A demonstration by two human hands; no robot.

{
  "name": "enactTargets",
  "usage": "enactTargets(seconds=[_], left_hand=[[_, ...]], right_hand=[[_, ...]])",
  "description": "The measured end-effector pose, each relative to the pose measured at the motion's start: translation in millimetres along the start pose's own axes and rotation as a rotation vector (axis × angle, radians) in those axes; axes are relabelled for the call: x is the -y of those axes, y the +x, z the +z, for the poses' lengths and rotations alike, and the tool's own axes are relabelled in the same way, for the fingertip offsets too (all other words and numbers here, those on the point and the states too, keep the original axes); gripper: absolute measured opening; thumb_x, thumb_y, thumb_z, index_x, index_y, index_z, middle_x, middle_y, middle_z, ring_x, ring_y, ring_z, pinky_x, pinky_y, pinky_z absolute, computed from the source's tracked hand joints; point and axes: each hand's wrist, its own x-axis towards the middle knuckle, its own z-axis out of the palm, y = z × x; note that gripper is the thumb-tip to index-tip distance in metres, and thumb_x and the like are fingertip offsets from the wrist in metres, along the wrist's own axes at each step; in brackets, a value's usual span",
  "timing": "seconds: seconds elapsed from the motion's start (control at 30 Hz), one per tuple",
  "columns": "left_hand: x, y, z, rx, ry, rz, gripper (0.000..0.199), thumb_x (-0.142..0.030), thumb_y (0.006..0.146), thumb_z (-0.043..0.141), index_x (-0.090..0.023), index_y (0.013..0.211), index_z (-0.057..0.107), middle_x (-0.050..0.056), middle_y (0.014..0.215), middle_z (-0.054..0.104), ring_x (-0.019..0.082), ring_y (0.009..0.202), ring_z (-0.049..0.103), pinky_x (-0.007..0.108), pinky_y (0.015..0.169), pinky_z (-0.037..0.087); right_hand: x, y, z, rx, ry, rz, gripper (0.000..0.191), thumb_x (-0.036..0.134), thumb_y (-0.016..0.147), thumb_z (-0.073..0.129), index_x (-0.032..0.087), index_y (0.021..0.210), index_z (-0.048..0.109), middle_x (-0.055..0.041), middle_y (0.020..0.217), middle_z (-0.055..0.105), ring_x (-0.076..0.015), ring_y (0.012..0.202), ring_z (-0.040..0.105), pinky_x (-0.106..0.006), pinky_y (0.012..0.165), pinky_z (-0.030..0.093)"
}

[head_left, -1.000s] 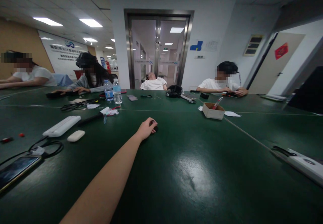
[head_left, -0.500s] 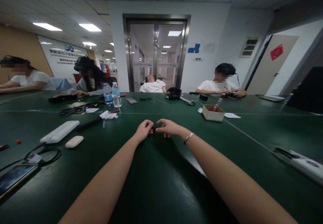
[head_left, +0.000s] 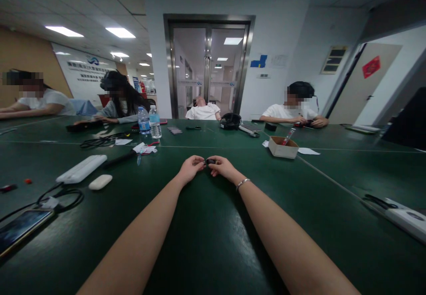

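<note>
Pinches a small dark object (head_left: 210, 161) between thumb and fingers of the right hand (head_left: 225, 169), over the middle of the green table (head_left: 199, 233). Bends the left hand's (head_left: 189, 170) thumb and fingers inward, just beside the object's left end; cannot tell whether gripping anything there. Holds both hands low and close together, probably for steadiness and easy sight of so small an object. Has at near left, well apart from both hands, a rounded white case (head_left: 100, 182) and a phone (head_left: 25, 230), perhaps set aside for arm room. Has at far right an open box (head_left: 283, 147), apparently propping up a slim item (head_left: 288, 136) tilted inside.
</note>
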Motion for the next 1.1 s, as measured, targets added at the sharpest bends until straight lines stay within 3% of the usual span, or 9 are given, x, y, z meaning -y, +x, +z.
enactTargets(seconds=[0.3, 0.6, 1.1], left_hand=[[2.0, 5.4, -1.3, 0.047, 0.051, -0.03, 0.012, -0.014, 0.075, 0.063, -0.009, 0.083, 0.056, 0.006, 0.073, 0.063, 0.012, 0.068, 0.062, 0.023, 0.065, 0.053], [-1.2, -2.8, 3.5, -0.004, 0.241, 0.053, 0.012, -0.021, 0.078, 0.058, -0.012, 0.085, 0.055, 0.006, 0.073, 0.064, 0.013, 0.067, 0.063, 0.023, 0.059, 0.052], [6.8, 5.0, -2.6, -0.008, 0.285, 0.093, 0.021, -0.034, 0.079, 0.056, -0.014, 0.084, 0.055, 0.004, 0.065, 0.062, 0.012, 0.055, 0.06, 0.021, 0.051, 0.047]], right_hand=[[0.6, -0.4, 1.8, 0.036, 0.002, -0.016, 0.03, 0.003, 0.086, 0.048, 0.01, 0.115, 0.053, 0.0017, 0.055, 0.057, -0.0072, 0.042, 0.054, -0.014, 0.039, 0.047], [-2.0, -1.9, -3.2, 0.001, 0.218, -0.029, 0.017, 0.002, 0.084, 0.051, 0.012, 0.097, 0.056, -0.0001, 0.064, 0.058, -0.0082, 0.048, 0.058, -0.016, 0.045, 0.052], [-4.8, -1.6, -6.6, 0.023, 0.226, -0.045, 0.023, 0.0, 0.079, 0.056, 0.011, 0.098, 0.055, 0.0009, 0.062, 0.057, -0.0077, 0.05, 0.058, -0.015, 0.047, 0.052]])
